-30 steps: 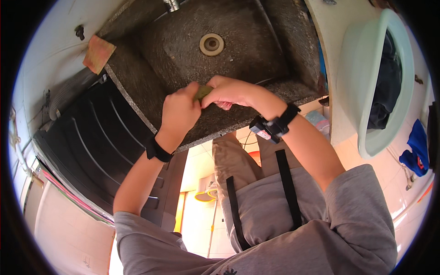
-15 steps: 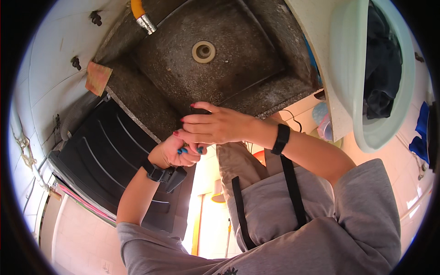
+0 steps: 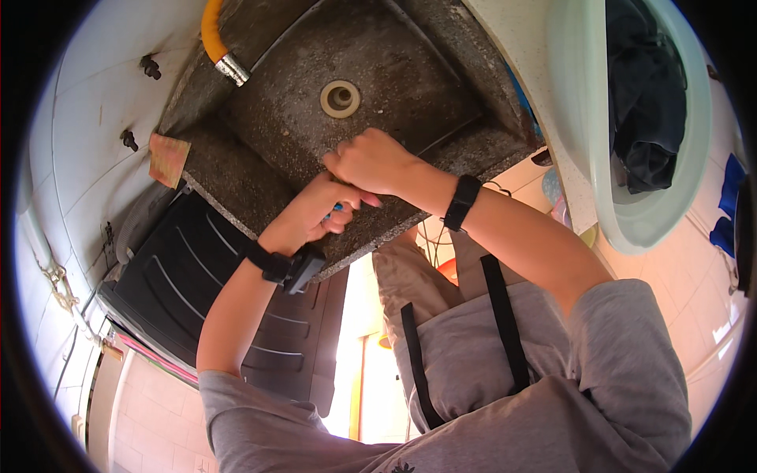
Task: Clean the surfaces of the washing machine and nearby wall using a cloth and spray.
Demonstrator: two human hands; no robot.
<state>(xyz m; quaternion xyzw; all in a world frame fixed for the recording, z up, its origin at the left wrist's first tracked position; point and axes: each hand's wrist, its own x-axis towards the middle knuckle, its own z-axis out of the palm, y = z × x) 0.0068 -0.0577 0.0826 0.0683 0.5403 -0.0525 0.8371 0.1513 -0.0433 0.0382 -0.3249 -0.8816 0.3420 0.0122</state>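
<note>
My left hand [image 3: 315, 209] is closed above the near edge of a dark speckled stone sink [image 3: 378, 43]. Blue shows at its curled fingertips. Pressed against it from above and to the right is my right hand [image 3: 374, 162], also curled into a fist. A small yellowish bit peeks out where the two hands meet, but the fingers hide what it is. Beyond the hands lies the pale round drain [image 3: 340, 99] in the sink floor.
A yellow hose [image 3: 211, 31] with a metal end hangs over the sink's left side. A sponge-like pad [image 3: 169, 160] sits on the left rim. At right stands a pale basin [image 3: 631, 229] with dark cloth [image 3: 648, 110]. A black ridged appliance lid [image 3: 189, 276] is at left.
Both hands have moved up and farther over the sink. My right hand's fingers, outstretched before, are now curled, and the hands press together. The view has shifted slightly.
</note>
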